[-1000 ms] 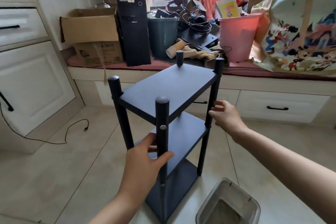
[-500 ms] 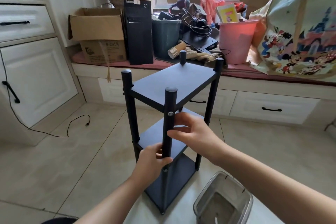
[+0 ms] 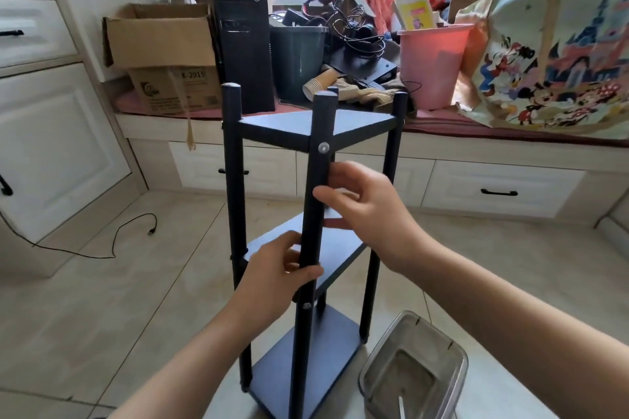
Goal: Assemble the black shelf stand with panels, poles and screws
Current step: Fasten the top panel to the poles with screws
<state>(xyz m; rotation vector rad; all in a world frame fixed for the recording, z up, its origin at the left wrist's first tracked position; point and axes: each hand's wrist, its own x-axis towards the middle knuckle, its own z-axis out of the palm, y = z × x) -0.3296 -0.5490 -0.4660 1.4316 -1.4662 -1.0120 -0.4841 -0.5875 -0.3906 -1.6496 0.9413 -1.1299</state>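
Observation:
The black shelf stand stands upright on the tiled floor with three panels between black poles. Its nearest pole shows a silver screw head at the top panel and another at the middle panel. My left hand grips this pole just above the middle panel, thumb across the front. My right hand holds the same pole higher up, fingers curled round it from the right.
A clear plastic container sits on the floor right of the stand's base. Behind runs a window bench with cardboard boxes, a black PC tower, a pink bin and a cartoon bag. A black cable lies on the floor left.
My right hand left the far right pole and came over to the nearest pole. The view dropped lower, and the stand has turned so its near corner faces me.

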